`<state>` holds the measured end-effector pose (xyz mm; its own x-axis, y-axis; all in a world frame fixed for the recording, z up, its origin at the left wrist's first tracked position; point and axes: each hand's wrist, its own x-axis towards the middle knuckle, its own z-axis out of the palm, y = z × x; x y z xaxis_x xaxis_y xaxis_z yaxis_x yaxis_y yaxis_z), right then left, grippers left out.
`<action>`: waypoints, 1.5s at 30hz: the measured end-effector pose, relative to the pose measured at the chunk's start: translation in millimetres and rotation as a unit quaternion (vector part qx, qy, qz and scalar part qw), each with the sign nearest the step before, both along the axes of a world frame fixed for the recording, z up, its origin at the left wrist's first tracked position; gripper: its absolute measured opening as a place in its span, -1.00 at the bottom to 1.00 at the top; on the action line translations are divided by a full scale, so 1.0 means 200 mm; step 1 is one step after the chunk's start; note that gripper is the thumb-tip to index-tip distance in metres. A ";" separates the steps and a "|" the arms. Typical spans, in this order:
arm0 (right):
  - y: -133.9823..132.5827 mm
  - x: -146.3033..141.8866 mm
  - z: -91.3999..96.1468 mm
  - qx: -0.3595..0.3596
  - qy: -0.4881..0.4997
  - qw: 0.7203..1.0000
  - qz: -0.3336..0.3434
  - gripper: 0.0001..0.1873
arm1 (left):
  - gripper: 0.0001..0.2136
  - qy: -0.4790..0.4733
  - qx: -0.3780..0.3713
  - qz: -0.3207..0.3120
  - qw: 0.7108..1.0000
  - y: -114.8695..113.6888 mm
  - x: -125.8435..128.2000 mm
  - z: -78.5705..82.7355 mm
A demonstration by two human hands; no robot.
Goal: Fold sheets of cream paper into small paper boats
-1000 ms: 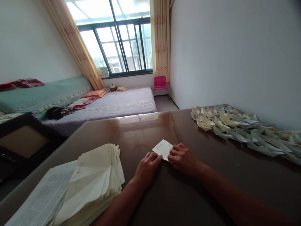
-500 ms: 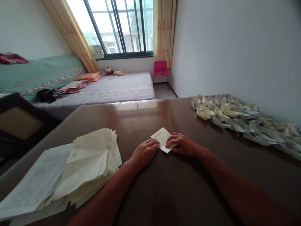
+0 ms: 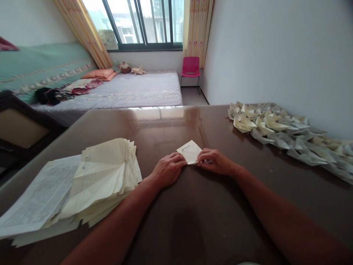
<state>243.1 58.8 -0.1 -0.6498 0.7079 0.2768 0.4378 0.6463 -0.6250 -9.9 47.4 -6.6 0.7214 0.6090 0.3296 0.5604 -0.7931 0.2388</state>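
A small folded piece of cream paper [image 3: 189, 151] lies on the dark brown table [image 3: 193, 221] in front of me. My left hand [image 3: 167, 170] rests knuckles up at its near left edge, fingers curled and pressed on the paper. My right hand [image 3: 216, 162] pinches the paper's near right corner with bent fingers. Both forearms reach in from the bottom of the view.
A thick stack of cream and printed sheets [image 3: 91, 180] sits at my left. A long heap of folded paper boats [image 3: 278, 130] runs along the wall at the right. Beyond the table are beds [image 3: 129, 90], a pink chair [image 3: 191, 68] and a window.
The view has tilted downward, so the table fills more of the picture. My hands have drawn closer together on the paper, the right fingers sliding toward its near corner.
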 end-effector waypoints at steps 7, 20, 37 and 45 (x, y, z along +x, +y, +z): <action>-0.08 -0.10 0.05 0.059 -0.045 0.997 0.009 -0.83 | -0.77 0.012 0.016 0.030 0.999 -0.03 0.04 0.00; 0.05 -0.01 -0.04 -0.118 0.008 0.980 -0.163 -0.59 | -0.76 -0.091 -0.097 0.160 0.978 -0.02 0.09 -0.04; 0.06 -0.11 -0.09 0.073 -0.153 0.938 -0.301 -0.71 | -0.76 -0.009 -0.024 0.197 0.980 -0.05 0.09 -0.01; 0.06 -0.14 -0.09 0.082 -0.160 0.930 -0.321 -0.72 | -0.76 0.061 0.030 0.192 0.979 -0.07 0.11 0.02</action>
<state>215.7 69.9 -18.6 -0.1758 0.9436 0.2807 0.9132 0.2628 -0.3114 11.5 33.8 -2.8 0.4802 0.8249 0.2983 0.8411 -0.5295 0.1101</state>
